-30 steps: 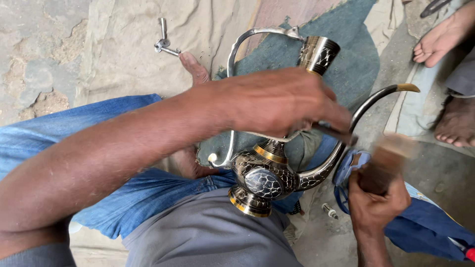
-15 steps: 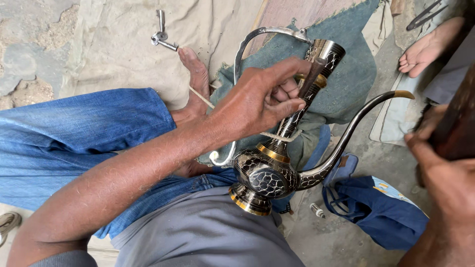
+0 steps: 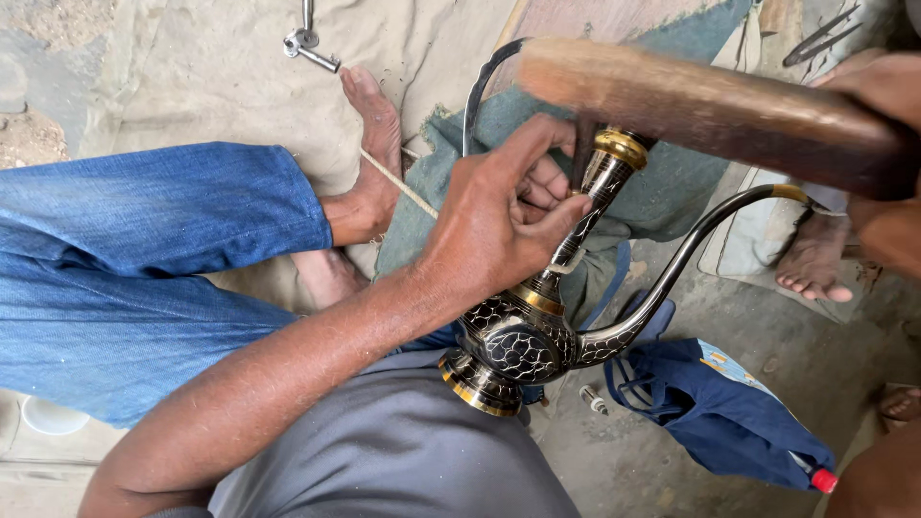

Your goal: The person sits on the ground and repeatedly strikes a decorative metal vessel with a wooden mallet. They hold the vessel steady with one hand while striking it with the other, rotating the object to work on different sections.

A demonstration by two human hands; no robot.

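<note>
Denim covers the person's left leg [image 3: 144, 259], which is bent and laid flat across the left side of the view, its bare foot [image 3: 369, 153] resting on a pale cloth [image 3: 192, 77] spread over the ground; a small metal tool [image 3: 307, 43] lies on that cloth near the top edge. From the lower left the bare left forearm reaches up and to the right, and the left hand [image 3: 499, 221] is curled around the neck of an ornate black-and-gold ewer [image 3: 523, 336], thumb along one side, fingers folded behind, with a thin dark punch pinched upright between the fingertips just beside the ewer's gilded mouth. The ewer leans on the lap, its round engraved belly just above the grey shirt [image 3: 393, 451], its long curved spout sweeping up to the right. Right of the belly a blue bag [image 3: 720, 412] lies on the ground. Across the top right, the right hand [image 3: 887, 144] is closed tight around a brown wooden handle [image 3: 700, 105], blurred, held level above the ewer's mouth. Another person's bare foot [image 3: 815, 259] rests below that hand.
</note>
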